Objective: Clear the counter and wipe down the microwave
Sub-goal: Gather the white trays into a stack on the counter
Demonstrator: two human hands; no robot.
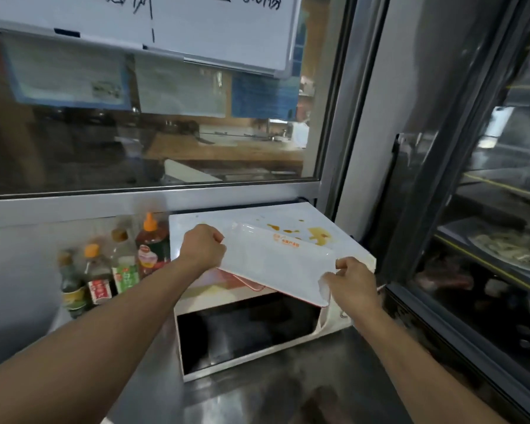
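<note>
You've got the white tray (276,258) up off the microwave (257,325), both hands on it. Your left hand (201,247) is curled round its far-left edge, fingers wrapped tight. Your right hand (354,281) pinches the near-right corner, w/ what looks like a white cloth (324,296) bunched under the fingers; blurry there, can't be sure. The tray sits tilted, far edge higher, over the front half of the microwave top. A pinkish 2nd tray (242,280) lies under it, touching the microwave top. Far right on that top, yellow-brown spill stains (315,235), uncovered.

The microwave stands on the steel counter (257,399), door closed, dark glass facing you. Just left of it, against the back wall, a cluster of sauce bottles (117,267), two w/ orange caps. Behind is a glass window (153,130) w/ a whiteboard (196,29) hanging at the top. To the right, a glass-front display cabinet (487,240) w/ food inside.
</note>
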